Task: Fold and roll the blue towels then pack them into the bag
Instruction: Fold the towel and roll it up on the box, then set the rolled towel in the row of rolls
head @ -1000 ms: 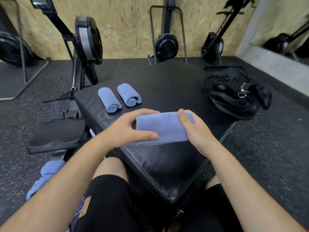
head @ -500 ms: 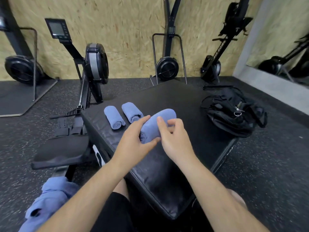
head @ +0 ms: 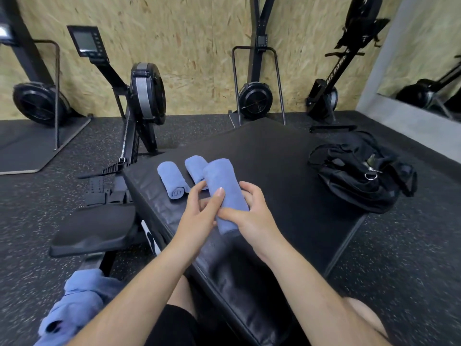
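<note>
Both of my hands are closing on a rolled blue towel (head: pixel 223 181) above the bench (head: pixel 274 151): my right hand (head: pixel 252 221) is wrapping the roll's near half, thumb across the front, while my left hand (head: pixel 199 216) is pressing its thumb to the roll's side with the other fingers curling beside it. The roll is pointing towards 12 o'clock, its far end overlapping one of the two finished rolls (head: pixel 172 179) lying at 11 o'clock from my hands. I am judging this the moment to set it down; doing that well means keeping the wraps squeezed tight, laying it loose edge down, parallel to and just beside its neighbours, and letting go only once its own weight is pinning the flap. The bag (head: pixel 361 178) is sitting at 3 o'clock on the bench's corner, well apart from the rolls. Hard to make out: my hands are covering the roll's near end, so I cannot tell whether the tail is lying flat; the nearer finished roll (head: pixel 195 168) is partly hidden; the bag's mouth is lost in black folds, open or zipped I cannot say; and the frame is cutting off the heap of loose blue towels (head: pixel 74 303) at 7 o'clock, leaving its count unclear
</note>
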